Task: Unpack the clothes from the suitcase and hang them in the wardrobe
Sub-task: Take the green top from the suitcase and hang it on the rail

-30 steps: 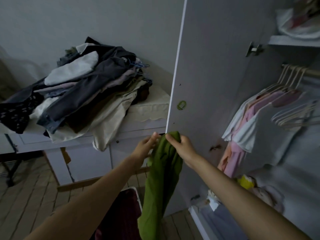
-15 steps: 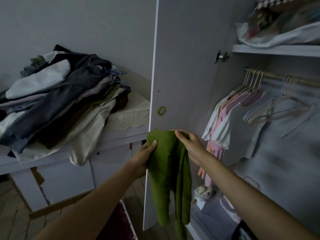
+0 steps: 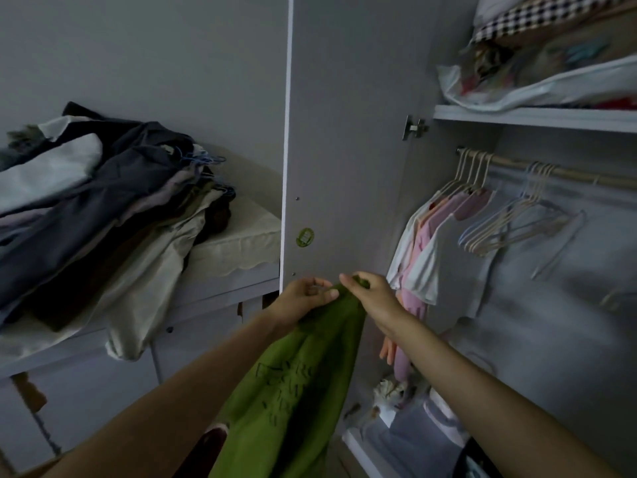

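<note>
head view shows my left hand [image 3: 303, 298] and right hand [image 3: 370, 293] pinching the top of the green shirt [image 3: 296, 384]. with no hanger [image 3: 510, 229] in it, it could slip and drop if i let go.

Green garment [image 3: 293, 381] is soft matt cloth with dark print, wardrobe door [image 3: 344, 132] smooth matt grey laminate with a shiny metal hinge [image 3: 414, 127], rail [image 3: 565, 172] pale wood, empty hangers [image 3: 510, 225] smooth coated wire or plastic.

Two bare hands, left hand [image 3: 303, 298] and right hand [image 3: 370, 293]; one green cloth garment [image 3: 296, 384]; one wooden wardrobe rail [image 3: 565, 172]; one round green door sticker [image 3: 304, 237].
</note>
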